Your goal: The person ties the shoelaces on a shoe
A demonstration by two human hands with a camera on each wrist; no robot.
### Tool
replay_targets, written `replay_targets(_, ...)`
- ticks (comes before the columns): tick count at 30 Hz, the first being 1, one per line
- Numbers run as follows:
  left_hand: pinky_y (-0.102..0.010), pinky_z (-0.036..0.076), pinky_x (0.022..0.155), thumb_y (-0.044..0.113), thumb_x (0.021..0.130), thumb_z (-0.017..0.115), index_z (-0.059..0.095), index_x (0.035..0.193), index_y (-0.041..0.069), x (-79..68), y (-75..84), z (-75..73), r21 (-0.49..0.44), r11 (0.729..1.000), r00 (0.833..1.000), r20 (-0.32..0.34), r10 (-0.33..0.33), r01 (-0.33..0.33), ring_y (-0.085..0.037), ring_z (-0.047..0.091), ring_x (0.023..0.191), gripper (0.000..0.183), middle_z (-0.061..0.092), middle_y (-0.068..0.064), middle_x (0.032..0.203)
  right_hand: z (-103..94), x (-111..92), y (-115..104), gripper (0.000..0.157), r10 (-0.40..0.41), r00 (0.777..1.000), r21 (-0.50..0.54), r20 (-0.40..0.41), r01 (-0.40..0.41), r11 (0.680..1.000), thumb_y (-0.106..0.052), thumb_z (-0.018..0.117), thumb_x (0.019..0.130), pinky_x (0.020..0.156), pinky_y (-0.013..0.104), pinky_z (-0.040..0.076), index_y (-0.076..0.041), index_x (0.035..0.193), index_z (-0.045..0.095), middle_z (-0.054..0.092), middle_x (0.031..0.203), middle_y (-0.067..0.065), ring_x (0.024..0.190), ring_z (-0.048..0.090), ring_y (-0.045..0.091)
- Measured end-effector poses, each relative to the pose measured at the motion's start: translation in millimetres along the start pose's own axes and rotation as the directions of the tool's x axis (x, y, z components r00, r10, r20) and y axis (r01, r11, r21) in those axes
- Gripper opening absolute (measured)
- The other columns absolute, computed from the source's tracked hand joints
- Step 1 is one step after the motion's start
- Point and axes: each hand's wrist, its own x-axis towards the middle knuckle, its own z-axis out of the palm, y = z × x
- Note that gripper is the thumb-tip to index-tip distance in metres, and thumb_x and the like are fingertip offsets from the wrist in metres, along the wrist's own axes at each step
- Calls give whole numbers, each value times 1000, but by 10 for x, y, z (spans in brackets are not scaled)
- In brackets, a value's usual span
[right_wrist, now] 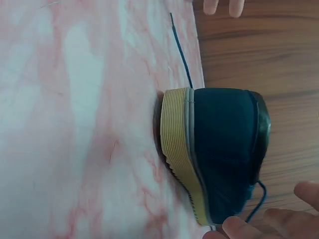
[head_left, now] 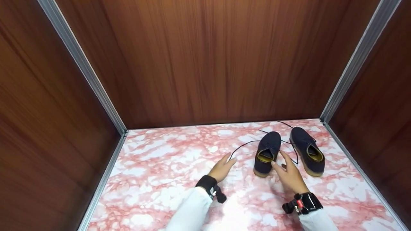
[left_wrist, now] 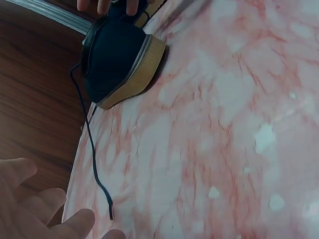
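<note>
A dark navy shoe [head_left: 269, 141] with a yellow lining and tan sole stands upright. One of its laces [head_left: 242, 145] trails left to my left hand [head_left: 221, 169]. In the left wrist view that lace [left_wrist: 93, 154] ends in a tip beside the spread fingers [left_wrist: 79, 221], with a gap between them. My right hand [head_left: 291, 176] is at the right side of this shoe, its thumb and forefinger reaching along the heel opening. In the right wrist view the loosely bent fingers [right_wrist: 284, 221] are close by the shoe [right_wrist: 224, 134], pinching nothing visible.
The matching shoe [head_left: 306, 150] stands to the right, its laces loose on the floor. Pink and white marbled sheeting [head_left: 154, 179] covers the surface. Brown wood-grain panels [head_left: 205, 64] rise at the back and both sides, with metal strips [head_left: 110, 170] along the edges.
</note>
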Motion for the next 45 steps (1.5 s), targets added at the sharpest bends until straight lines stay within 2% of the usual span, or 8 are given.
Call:
replay_targets(7,-48,32,128,69,102,39,40,162,25,154,197,249,64,998,1000,18,-8,7,-29,41,154,74,44,-3,166,53,136,22,74,112,994,43,3,-112,993,-44,53,108,121,60,38,-12,166,20,25,169,30,142,49,52)
replay_targets(13,-42,36,127,52,108,40,43,160,19,212,287,422,94,994,999,-1,49,-49,-27,47,151,61,48,-6,163,80,259,42,71,190,982,185,11,-189,964,-35,48,110,101,52,57,-5,166,15,28,166,33,132,57,50)
replay_targets(25,-40,42,121,38,110,41,49,156,11,296,445,669,66,997,998,29,50,-52,-29,55,144,53,58,-13,154,155,419,75,72,222,969,239,106,-241,940,-27,49,111,96,37,59,7,163,14,43,154,40,128,61,36)
replay_targets(29,-40,42,121,34,109,45,53,153,12,318,477,710,55,996,997,32,65,-67,-28,55,143,49,60,-10,152,179,434,62,73,221,967,248,124,-246,937,-25,51,110,90,35,60,6,163,12,41,156,39,123,62,31)
replay_targets(33,-42,42,121,28,109,46,54,152,13,321,467,712,24,998,999,20,49,-49,-29,56,142,47,62,-11,150,191,418,48,74,250,953,340,170,-295,893,-22,50,110,81,45,65,0,166,7,32,163,35,113,65,26)
replay_targets(38,-41,44,119,24,107,48,57,150,12,309,417,707,-17,999,999,-6,51,-51,-28,59,138,45,65,-12,146,213,391,21,73,265,945,386,191,-320,865,-20,48,110,79,42,64,-2,166,5,27,167,32,107,65,23)
replay_targets(42,-35,50,111,24,107,49,61,144,9,306,386,683,-4,998,998,-24,62,-62,-25,65,129,42,68,-12,141,240,359,14,72,275,944,404,183,-327,854,-18,48,110,77,41,64,-3,166,6,28,167,31,98,66,19)
replay_targets(45,-30,56,90,23,107,51,63,140,9,295,326,646,-60,997,999,-15,39,-40,-23,70,110,38,70,-10,136,280,315,0,71,277,943,410,184,-330,850,-18,49,110,77,42,64,-3,166,8,30,166,31,93,67,17)
